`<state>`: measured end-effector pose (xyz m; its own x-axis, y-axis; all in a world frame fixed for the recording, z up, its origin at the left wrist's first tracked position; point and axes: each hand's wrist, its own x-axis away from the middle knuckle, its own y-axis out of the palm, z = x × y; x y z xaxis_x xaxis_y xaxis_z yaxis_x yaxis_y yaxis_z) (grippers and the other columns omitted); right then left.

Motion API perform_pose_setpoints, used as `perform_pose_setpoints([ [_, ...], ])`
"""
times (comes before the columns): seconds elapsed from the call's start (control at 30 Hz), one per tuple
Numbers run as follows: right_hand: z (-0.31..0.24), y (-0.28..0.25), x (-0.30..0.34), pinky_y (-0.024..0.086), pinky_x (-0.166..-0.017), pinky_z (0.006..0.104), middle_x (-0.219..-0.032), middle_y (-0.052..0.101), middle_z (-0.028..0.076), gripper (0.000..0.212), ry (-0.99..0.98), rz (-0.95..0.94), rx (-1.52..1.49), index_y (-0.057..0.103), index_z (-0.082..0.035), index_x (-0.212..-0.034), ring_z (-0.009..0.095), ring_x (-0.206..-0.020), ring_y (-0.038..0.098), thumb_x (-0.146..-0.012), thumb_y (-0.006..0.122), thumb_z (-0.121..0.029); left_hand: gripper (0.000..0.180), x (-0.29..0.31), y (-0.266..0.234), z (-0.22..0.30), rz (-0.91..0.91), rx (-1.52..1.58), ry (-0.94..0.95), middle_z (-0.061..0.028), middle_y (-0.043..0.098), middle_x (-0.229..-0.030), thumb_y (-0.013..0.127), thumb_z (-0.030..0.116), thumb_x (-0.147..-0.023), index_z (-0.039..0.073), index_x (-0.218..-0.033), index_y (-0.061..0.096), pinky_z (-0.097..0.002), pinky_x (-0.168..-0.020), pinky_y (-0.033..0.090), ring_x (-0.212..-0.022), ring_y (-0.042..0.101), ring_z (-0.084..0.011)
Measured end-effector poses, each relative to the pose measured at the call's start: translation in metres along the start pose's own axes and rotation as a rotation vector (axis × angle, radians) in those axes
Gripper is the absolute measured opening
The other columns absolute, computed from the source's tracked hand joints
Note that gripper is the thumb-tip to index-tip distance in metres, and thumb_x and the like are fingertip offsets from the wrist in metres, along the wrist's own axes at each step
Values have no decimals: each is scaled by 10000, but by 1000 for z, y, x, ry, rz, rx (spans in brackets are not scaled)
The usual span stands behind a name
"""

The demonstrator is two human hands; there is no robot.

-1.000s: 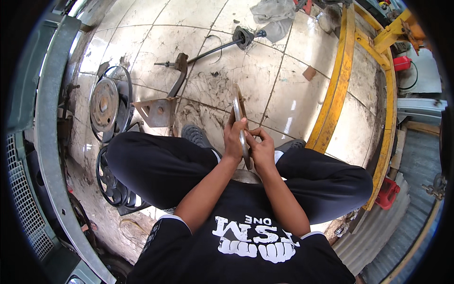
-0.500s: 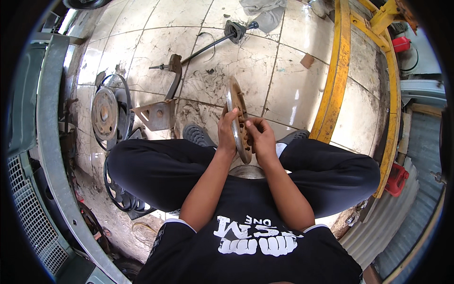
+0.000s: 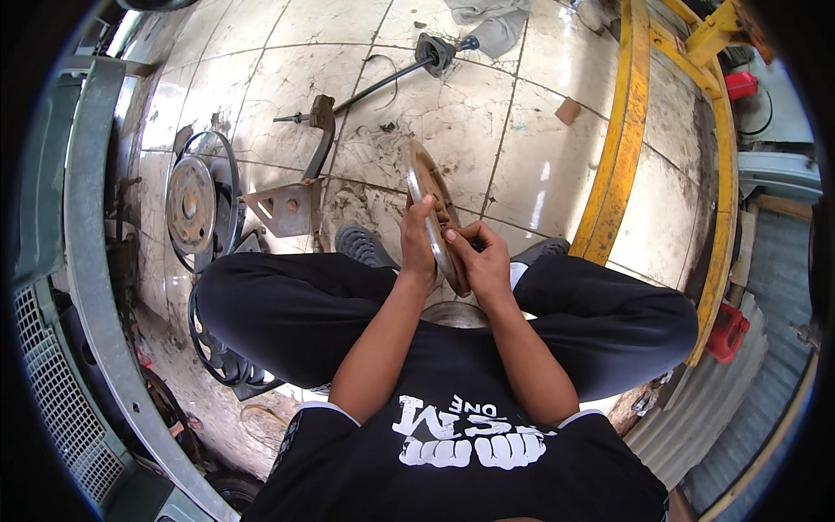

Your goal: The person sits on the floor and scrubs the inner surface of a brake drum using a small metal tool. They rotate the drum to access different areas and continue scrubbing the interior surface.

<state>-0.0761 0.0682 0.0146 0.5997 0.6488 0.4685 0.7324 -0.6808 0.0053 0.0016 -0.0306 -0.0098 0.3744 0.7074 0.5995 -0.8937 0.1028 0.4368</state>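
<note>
A rusty brown metal disc with a shiny worn rim stands tilted on edge in front of me, above my lap. My left hand is closed on its left side, with the thumb over the rim. On the disc's right face, my right hand is closed in a pinch, thumb and forefinger together near the hub. Whatever those fingertips hold, if anything, is too small to make out. Below the disc, between my legs, lies a round metal part, partly hidden.
A second rusty disc leans beside black hoops at the left. Ahead lie a bracketed pedal and a long rod with a rubber boot. A yellow steel frame and red container stand right; a grey metal beam runs left.
The disc has tilted, its top leaning a little further left. My right thumb and fingers have shifted slightly on its face; the left hand keeps its hold.
</note>
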Motion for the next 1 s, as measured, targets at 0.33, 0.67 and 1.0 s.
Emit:
perform_pose_setpoints([
  [0.33,-9,12,-14,519,-719,317,-801,733,91,230,-72,91,232,735,-18,-910,130,-757,662,-904,818,-232,430,7,5,-7,4,71,29,-59,601,-970,656,406,-939,41,-1159,599,-335,-773,520,-875,614,-178],
  [0.67,-11,4,-17,504,-781,289,-871,734,74,226,-94,-30,199,728,9,-952,126,-827,646,-923,797,-203,455,-5,9,-8,53,43,97,-63,575,-931,622,455,-936,29,-1090,576,-338,-746,511,-822,599,-180],
  [1.0,-12,20,-6,515,-798,301,-878,742,79,223,-66,18,422,732,16,-960,143,-832,658,-937,766,-203,554,14,-2,-19,22,35,201,-37,571,-1092,624,255,-932,0,-1416,542,-300,-818,474,-949,541,-129],
])
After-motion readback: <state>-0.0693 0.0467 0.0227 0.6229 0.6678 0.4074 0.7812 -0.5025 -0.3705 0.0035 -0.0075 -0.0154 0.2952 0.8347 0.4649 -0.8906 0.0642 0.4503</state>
